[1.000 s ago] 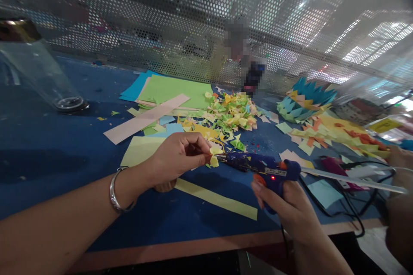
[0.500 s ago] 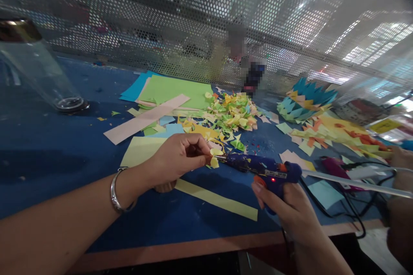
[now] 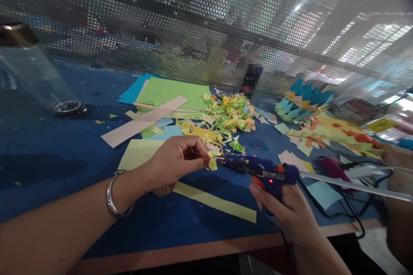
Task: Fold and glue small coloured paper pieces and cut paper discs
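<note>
My left hand (image 3: 180,159) pinches a small yellow paper flower (image 3: 213,161) between thumb and fingers. Wrapped round the handle of a blue glue gun (image 3: 258,167) is my right hand (image 3: 287,206), its index finger by the orange trigger. The gun's metal nozzle meets the flower, and a red light glows on its body. From its back end runs a long clear glue stick (image 3: 351,186). Under my left hand lie a yellow paper strip (image 3: 216,203) and a brown round object (image 3: 164,190), partly hidden.
Behind my hands lies a heap of small paper flowers (image 3: 237,111) beside green sheets (image 3: 177,92) and a pink strip (image 3: 145,122). A glass bottle (image 3: 48,77) stands left. Farther right are a blue paper crown (image 3: 303,101), another person's arm (image 3: 400,180) and cables. Perforated metal (image 3: 161,17) closes off the back.
The view has shifted slightly. Both hands keep their grips, and the nozzle stays at the yellow paper flower.
</note>
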Demonstrator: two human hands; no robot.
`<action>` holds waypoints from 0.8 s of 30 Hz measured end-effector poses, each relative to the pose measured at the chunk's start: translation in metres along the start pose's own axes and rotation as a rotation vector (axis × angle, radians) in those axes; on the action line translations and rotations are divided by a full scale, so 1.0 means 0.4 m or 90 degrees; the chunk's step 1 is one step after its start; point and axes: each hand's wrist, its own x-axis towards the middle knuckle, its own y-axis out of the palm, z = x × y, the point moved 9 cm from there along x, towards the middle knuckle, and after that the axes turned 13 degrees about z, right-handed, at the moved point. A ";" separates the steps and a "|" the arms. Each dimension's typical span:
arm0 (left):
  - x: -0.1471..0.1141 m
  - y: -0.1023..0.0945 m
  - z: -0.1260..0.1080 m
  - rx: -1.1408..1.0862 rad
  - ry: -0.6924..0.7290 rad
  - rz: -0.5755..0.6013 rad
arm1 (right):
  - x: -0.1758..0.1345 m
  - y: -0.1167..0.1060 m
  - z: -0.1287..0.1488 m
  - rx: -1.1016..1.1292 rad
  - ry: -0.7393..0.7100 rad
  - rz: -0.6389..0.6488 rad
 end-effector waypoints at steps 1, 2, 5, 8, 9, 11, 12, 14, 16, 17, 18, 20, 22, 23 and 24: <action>0.000 0.000 0.000 -0.001 0.000 0.000 | 0.000 0.001 -0.001 0.005 0.001 0.007; 0.000 0.000 0.000 -0.002 0.001 0.001 | 0.001 0.002 -0.001 0.011 0.004 0.014; 0.003 -0.001 0.004 -0.010 0.005 0.002 | 0.004 0.002 0.006 0.049 0.006 0.038; 0.006 -0.014 0.001 -0.026 0.012 -0.023 | 0.012 -0.009 0.017 0.116 -0.003 0.047; 0.006 -0.022 -0.004 -0.029 0.019 -0.042 | 0.017 -0.017 0.014 0.133 0.003 0.042; 0.001 -0.045 -0.019 -0.027 0.039 -0.096 | 0.030 -0.037 -0.005 0.162 0.030 0.030; -0.003 -0.056 -0.026 -0.025 0.047 -0.124 | 0.039 -0.047 -0.023 0.181 0.052 0.029; -0.011 -0.076 -0.033 -0.024 0.048 -0.170 | 0.061 -0.065 -0.067 0.239 0.096 0.038; -0.018 -0.088 -0.033 -0.024 0.046 -0.194 | 0.084 -0.079 -0.123 0.293 0.163 0.055; -0.020 -0.091 -0.034 -0.017 0.051 -0.196 | 0.097 -0.087 -0.142 0.316 0.171 0.066; -0.021 -0.092 -0.035 -0.006 0.058 -0.194 | 0.110 -0.100 -0.161 0.335 0.178 0.062; -0.021 -0.090 -0.037 0.017 0.071 -0.178 | 0.131 -0.116 -0.201 0.337 0.209 0.067; -0.021 -0.084 -0.035 0.034 0.070 -0.157 | 0.145 -0.139 -0.236 0.285 0.235 0.054; -0.021 -0.081 -0.034 0.041 0.070 -0.149 | 0.150 -0.154 -0.249 0.249 0.242 0.040; -0.022 -0.079 -0.035 0.049 0.072 -0.144 | 0.153 -0.169 -0.260 0.204 0.252 0.031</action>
